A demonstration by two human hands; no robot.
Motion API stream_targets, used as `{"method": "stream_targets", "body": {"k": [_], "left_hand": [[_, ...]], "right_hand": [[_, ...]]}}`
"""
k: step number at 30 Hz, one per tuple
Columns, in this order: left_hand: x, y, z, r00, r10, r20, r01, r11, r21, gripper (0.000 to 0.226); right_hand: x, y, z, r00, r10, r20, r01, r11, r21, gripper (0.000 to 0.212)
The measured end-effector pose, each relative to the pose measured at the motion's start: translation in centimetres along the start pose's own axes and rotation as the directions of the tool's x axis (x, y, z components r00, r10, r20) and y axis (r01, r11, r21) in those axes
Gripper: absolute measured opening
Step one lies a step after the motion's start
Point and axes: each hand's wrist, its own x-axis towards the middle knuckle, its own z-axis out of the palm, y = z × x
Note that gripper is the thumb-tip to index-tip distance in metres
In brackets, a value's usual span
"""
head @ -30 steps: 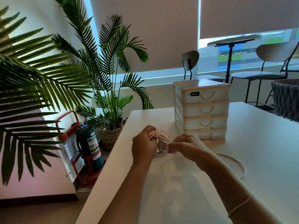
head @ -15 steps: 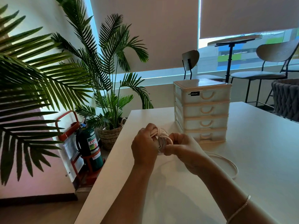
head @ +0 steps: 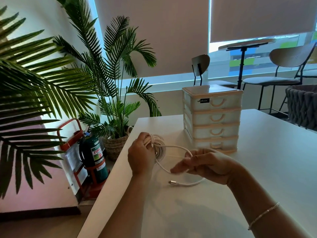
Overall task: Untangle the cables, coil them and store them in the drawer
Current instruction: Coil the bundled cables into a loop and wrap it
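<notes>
Cable (head: 178, 148), white and thin, is the whole job here, and it looks light, limp and a little springy, the sort that slackens out of its loops if I ease off. Most of it is wound into a coil (head: 157, 146) that my left hand (head: 140, 156) grips, fingers curled through the loops, just above the near left part of the table (head: 274, 152). From the coil a loose length arcs to the right, passes through my right hand (head: 204, 163), and trails down onto the tabletop, ending in a small metal-tipped plug (head: 172, 182) that lies free between my wrists.

My right hand holds that loose length lightly, thumb and fingers partly closed round it. I cannot tell exactly how firmly it pinches.

I judge the cord too soft to push, so it must be led by pulling and laid loop on loop. The best place to hold is where I have it: the left hand clamping the bundle across all its turns, the right guiding the tail close to the coil, so each new turn stays short and does not twist. The plug is the only hard part and may need care, so I would not drag it across the table.

Just behind my hands stands the drawer unit (head: 212, 118), four pale drawers with arched handles, all closed as far as I can see. One will need opening with a free hand before the coil goes in.
</notes>
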Motion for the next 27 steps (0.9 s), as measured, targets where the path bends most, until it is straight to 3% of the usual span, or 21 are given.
{"method": "stream_targets", "body": {"k": [2,4,6,9,11,14,17,19,21,23,24,25,27], "left_hand": [[0.0,-0.1,-0.1,1.000,-0.011,-0.002,0.011,1.000,-0.024,0.027],[0.0,0.0,-0.1,1.000,0.013,-0.005,-0.013,1.000,-0.007,0.027],[-0.1,0.1,-0.1,0.999,0.035,-0.007,-0.035,0.999,0.008,0.027],[0.1,-0.2,-0.3,0.999,0.028,-0.016,-0.028,0.999,0.016,0.026],[0.4,-0.6,-0.4,0.999,-0.005,-0.032,0.005,1.000,0.010,0.026],[0.6,-0.7,-0.4,0.998,-0.040,-0.041,0.040,0.999,0.010,0.027],[0.4,-0.4,-0.4,0.998,-0.046,-0.050,0.045,0.999,-0.014,0.028],[0.3,-0.1,-0.5,0.996,-0.050,-0.067,0.048,0.998,-0.037,0.027],[0.2,0.1,-0.3,0.997,-0.053,-0.064,0.051,0.998,-0.034,0.026],[-0.1,0.3,-0.1,0.998,-0.043,-0.051,0.042,0.999,-0.007,0.026],[-0.2,0.4,0.0,0.998,-0.040,-0.046,0.040,0.999,0.002,0.027],[-0.2,0.5,0.0,0.998,-0.042,-0.041,0.042,0.999,0.003,0.027],[-0.2,0.5,0.0,0.998,-0.048,-0.030,0.048,0.999,-0.004,0.028]], "right_hand": [[-0.5,-0.1,-0.5,0.999,0.044,0.000,-0.044,0.998,0.051,0.027],[-1.2,-0.7,-1.1,0.994,0.094,0.058,-0.097,0.994,0.055,0.044],[-1.7,-1.2,-1.4,0.979,0.156,0.132,-0.147,0.986,-0.079,0.059],[-1.9,-1.1,-1.8,0.957,0.288,0.024,-0.261,0.897,-0.356,0.072],[-1.7,-0.8,-2.2,0.937,0.325,-0.126,-0.343,0.797,-0.497,0.058],[-1.9,-0.5,-3.1,0.896,0.333,-0.293,-0.443,0.690,-0.572,0.011],[-1.9,-0.2,-3.2,0.818,0.371,-0.439,-0.575,0.541,-0.614,0.008],[-1.1,0.4,-3.1,0.778,0.231,-0.583,-0.624,0.391,-0.677,0.027],[0.2,1.0,-2.5,0.753,-0.162,-0.638,-0.546,0.387,-0.743,0.040],[1.4,1.1,-0.3,0.671,-0.550,-0.497,-0.244,0.469,-0.849,0.028],[1.9,1.1,0.9,0.651,-0.644,-0.403,-0.108,0.446,-0.888,0.022],[2.3,1.1,2.2,0.680,-0.659,-0.322,-0.029,0.415,-0.910,0.024],[3.0,1.6,4.1,0.817,-0.512,-0.265,-0.028,0.424,-0.905,0.036]]}}
